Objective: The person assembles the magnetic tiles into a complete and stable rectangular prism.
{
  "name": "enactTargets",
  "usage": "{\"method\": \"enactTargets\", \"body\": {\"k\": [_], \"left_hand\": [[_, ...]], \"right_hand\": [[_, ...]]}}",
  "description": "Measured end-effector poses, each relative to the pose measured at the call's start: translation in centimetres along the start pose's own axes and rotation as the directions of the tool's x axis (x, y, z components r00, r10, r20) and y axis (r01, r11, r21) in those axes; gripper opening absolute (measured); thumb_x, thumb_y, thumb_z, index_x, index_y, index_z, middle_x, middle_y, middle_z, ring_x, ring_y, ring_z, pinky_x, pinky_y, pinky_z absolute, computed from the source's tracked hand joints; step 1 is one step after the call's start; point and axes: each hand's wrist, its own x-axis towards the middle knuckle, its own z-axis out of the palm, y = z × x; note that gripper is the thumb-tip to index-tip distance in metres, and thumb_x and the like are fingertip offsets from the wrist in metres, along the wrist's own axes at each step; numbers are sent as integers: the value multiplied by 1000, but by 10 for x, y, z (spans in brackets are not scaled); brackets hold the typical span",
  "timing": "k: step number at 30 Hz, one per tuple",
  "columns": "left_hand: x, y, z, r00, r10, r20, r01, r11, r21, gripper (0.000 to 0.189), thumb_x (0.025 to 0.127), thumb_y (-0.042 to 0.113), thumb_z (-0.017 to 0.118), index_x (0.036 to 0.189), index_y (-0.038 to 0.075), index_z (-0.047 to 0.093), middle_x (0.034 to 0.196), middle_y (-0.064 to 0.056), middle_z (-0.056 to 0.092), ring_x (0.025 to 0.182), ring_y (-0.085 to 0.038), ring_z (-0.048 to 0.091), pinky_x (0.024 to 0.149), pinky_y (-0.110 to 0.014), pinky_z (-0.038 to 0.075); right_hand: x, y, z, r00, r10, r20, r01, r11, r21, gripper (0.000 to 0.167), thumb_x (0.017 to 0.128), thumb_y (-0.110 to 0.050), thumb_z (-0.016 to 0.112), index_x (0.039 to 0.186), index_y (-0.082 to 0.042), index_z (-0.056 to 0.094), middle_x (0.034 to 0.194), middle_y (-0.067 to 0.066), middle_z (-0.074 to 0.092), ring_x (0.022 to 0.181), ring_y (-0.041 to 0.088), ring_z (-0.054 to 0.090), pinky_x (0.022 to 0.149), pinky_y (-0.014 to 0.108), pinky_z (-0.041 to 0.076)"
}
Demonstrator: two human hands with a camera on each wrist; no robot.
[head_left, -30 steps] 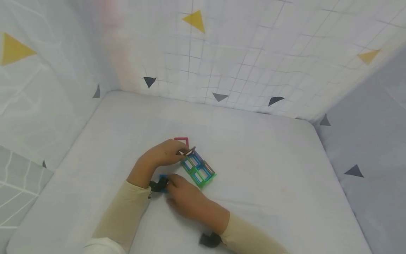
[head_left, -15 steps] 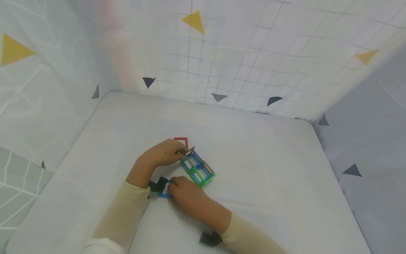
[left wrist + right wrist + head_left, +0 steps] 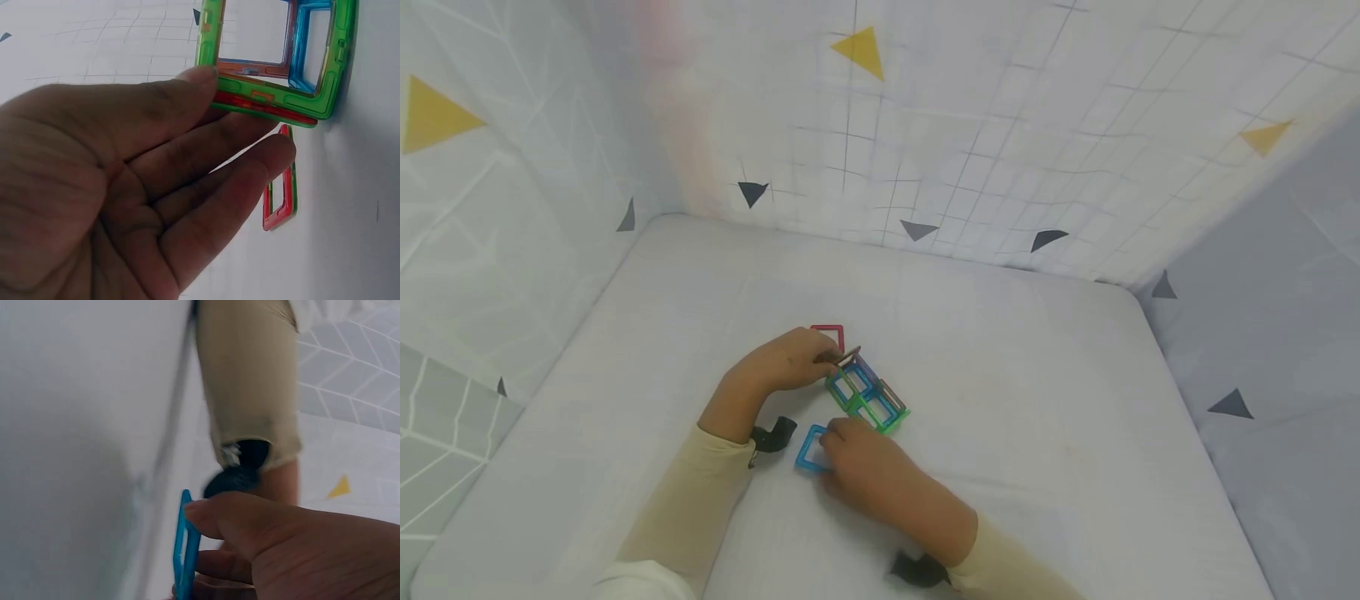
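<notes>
A small box-like structure of magnetic tiles (image 3: 880, 408), in green, blue and reddish frames, stands on the white padded surface. At its far left corner my left hand (image 3: 790, 360) pinches it; in the left wrist view the thumb lies on a green tile edge (image 3: 275, 97), with a red edge under it. My right hand (image 3: 868, 462) grips a blue square magnetic tile (image 3: 802, 460) just nearer than the structure and apart from it. The right wrist view shows the blue tile (image 3: 182, 550) edge-on between thumb and fingers.
A red square tile (image 3: 827, 327) lies just beyond my left hand. Pale fabric walls with printed triangles (image 3: 916, 228) surround the surface on the left, back and right. A black wrist strap (image 3: 775, 435) sticks out from the left wrist.
My right hand has moved right with the blue tile, away from the left wrist, and more of the tile shows. The left hand stays on the structure.
</notes>
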Motion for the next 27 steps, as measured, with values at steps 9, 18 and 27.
{"method": "enactTargets", "body": {"k": [9,18,27], "left_hand": [[-1,2,0,999,-47,5,47,999,-17,32,100,21,72,130,7,72,113,-1,72,99,-20,62,95,-41,54],[2,-1,0,1000,-12,7,12,1000,-19,30,100,18,72,128,6,73,110,0,73,96,-19,62,93,-39,55],[1,-1,-2,1000,25,13,-25,1000,-18,26,100,13,70,125,5,74,110,0,73,95,-19,62,94,-39,54]], "right_hand": [[-7,12,-24,996,72,-60,-68,995,76,41,89,-31,84,118,-7,68,120,6,67,108,19,60,96,28,53],[-1,35,-33,953,249,-173,-228,964,136,41,88,-28,83,115,-1,67,112,11,67,99,23,59,84,34,56],[9,44,-28,910,370,-185,-331,920,211,43,90,-27,81,117,3,65,118,16,66,100,26,59,86,38,56]]}}
